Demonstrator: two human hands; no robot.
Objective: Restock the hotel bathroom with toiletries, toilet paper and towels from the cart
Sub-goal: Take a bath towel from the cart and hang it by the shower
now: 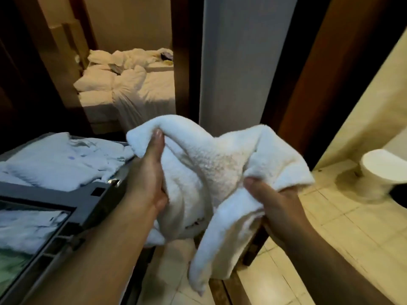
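Note:
A white terry towel [211,164] hangs bunched between both hands in the middle of the view. My left hand [147,172] grips its left side, thumb pressed on top of the fold. My right hand [275,201] grips its right side from below, thumb on the cloth. One end of the towel droops down towards the floor. The grey cart [88,201] stands at the lower left, with folded white linen [61,159] on its top shelf.
A white door edge [233,62] and dark wooden frame [308,73] stand straight ahead. The bathroom with beige floor tiles [330,238] and a white toilet [383,170] lies to the right. An unmade bed [132,84] shows through the doorway behind.

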